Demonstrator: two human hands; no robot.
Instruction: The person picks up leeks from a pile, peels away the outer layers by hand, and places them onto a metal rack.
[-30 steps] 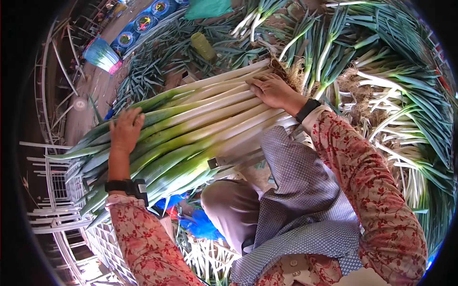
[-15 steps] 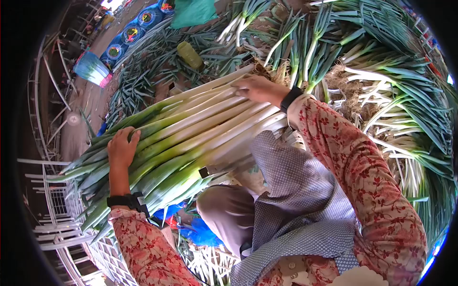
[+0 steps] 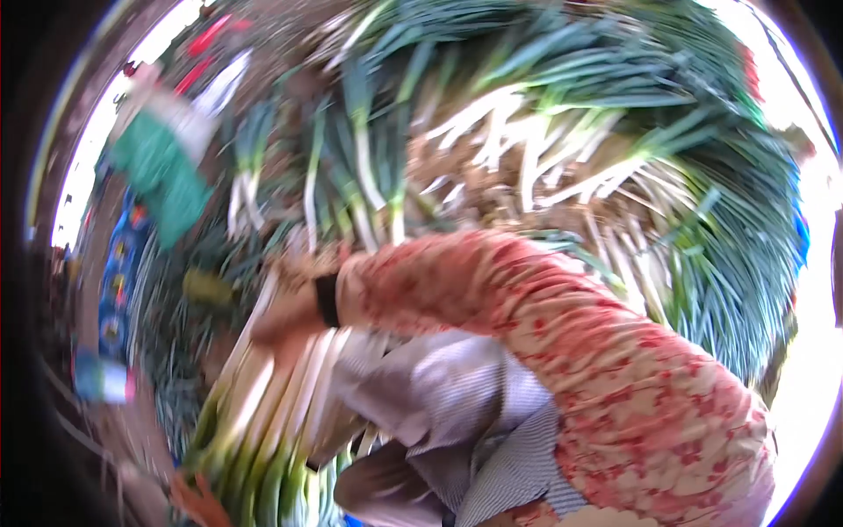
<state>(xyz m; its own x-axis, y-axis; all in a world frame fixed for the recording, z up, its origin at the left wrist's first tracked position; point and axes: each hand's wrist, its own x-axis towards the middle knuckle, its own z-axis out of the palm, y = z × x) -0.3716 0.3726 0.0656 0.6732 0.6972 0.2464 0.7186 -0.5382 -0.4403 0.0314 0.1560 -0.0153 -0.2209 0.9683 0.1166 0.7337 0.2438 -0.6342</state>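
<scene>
A row of long green onions [image 3: 250,426] lies side by side at the lower left, white stalks up and green leaves down. My right hand [image 3: 294,321] is over the top of the white stalks, touching them; it is smeared by motion, so its grip cannot be made out. At the bottom edge my left hand [image 3: 200,501] rests beside the green leaf part, fingers spread and partly cut off by the view. A black band [image 3: 327,300] circles my right wrist.
Heaps of loose green onions [image 3: 606,83] with roots spread across the top and right. A green sheet [image 3: 162,167], a yellowish-green object [image 3: 208,287] and blue containers [image 3: 114,299] are at the left. Patterned grey cloth [image 3: 439,378] covers my lap.
The view has swung to the right, so the green onions and both hands now appear lower and further left. More of the heap on the right shows. The picture is blurrier.
</scene>
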